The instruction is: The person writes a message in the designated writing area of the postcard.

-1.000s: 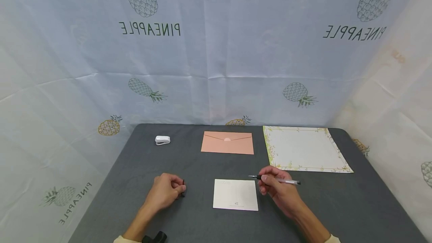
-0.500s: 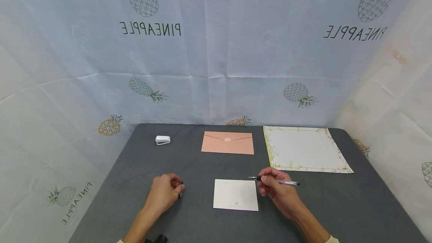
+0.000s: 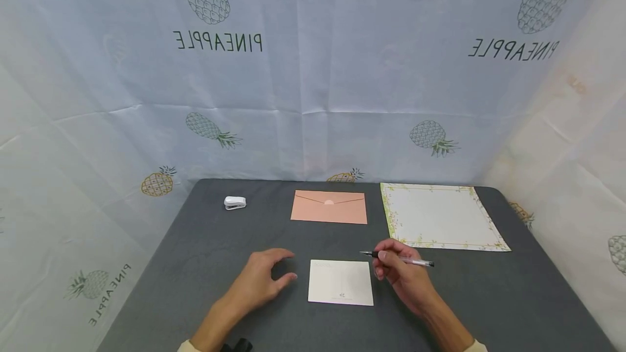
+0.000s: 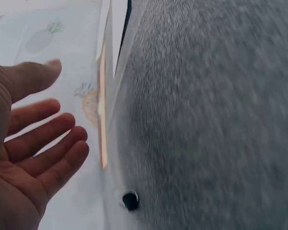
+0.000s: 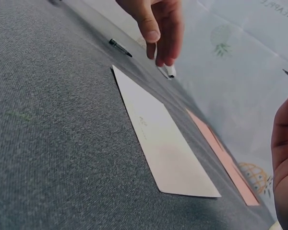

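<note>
A white card (image 3: 340, 282) lies on the dark grey table (image 3: 205, 243) between my hands. My right hand (image 3: 380, 258) pinches a clear pen (image 3: 408, 261), whose tip points left just above the card's far right corner. My left hand (image 3: 289, 265) hovers with fingers spread, holding nothing, just left of the card. In the right wrist view a small black pen cap (image 5: 120, 48) lies loose on the table beside the left hand (image 5: 156, 24) and the card (image 5: 163, 143). The head view hides the cap behind the left hand. The left wrist view shows my relaxed fingers (image 4: 43, 143) and a small dark object (image 4: 130, 201), probably the cap.
A pink envelope (image 3: 329, 207) lies at the back middle, a floral-bordered sheet of paper (image 3: 440, 216) at the back right, and a small white stapler (image 3: 235, 202) at the back left. A pineapple-print cloth hangs behind and beside the table.
My left hand let go of the black pen cap, opened, and moved right towards the card. The right hand with the pen barely moved.
</note>
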`<control>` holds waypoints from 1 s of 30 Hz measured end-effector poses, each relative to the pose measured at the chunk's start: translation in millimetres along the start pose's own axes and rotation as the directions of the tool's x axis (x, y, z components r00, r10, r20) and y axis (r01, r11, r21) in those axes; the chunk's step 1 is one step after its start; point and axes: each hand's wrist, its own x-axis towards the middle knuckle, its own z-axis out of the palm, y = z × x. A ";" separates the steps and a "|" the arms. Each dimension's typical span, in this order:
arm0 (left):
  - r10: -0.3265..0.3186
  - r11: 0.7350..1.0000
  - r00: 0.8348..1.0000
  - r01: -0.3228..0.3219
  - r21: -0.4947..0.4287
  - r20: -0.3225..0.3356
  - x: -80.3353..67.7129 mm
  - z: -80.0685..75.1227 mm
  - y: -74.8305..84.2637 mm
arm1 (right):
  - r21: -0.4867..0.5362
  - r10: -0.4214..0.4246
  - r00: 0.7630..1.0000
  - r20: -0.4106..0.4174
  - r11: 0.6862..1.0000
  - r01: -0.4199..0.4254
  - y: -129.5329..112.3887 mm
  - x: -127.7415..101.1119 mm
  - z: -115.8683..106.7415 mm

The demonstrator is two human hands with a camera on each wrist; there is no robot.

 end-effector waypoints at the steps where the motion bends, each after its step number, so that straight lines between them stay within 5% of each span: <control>1: 0.024 1.000 1.000 -0.024 0.001 0.015 1.5 1.6 1.1 | -0.001 -0.002 1.000 -0.001 1.000 0.002 0.1 0.5 0.1; 8: 0.097 0.995 0.984 -0.101 0.020 0.151 11.6 9.3 11.6 | -0.003 0.005 1.000 -0.014 1.000 -0.005 3.3 3.5 1.8; 17: -0.006 0.994 0.921 -0.035 0.100 0.389 19.2 16.7 19.4 | -0.024 0.044 0.997 -0.062 0.999 -0.046 9.5 6.8 2.0; 30: -0.090 0.987 0.892 0.021 0.158 0.443 22.9 28.3 25.1 | -0.067 0.076 0.989 -0.125 0.994 -0.084 19.0 11.7 0.4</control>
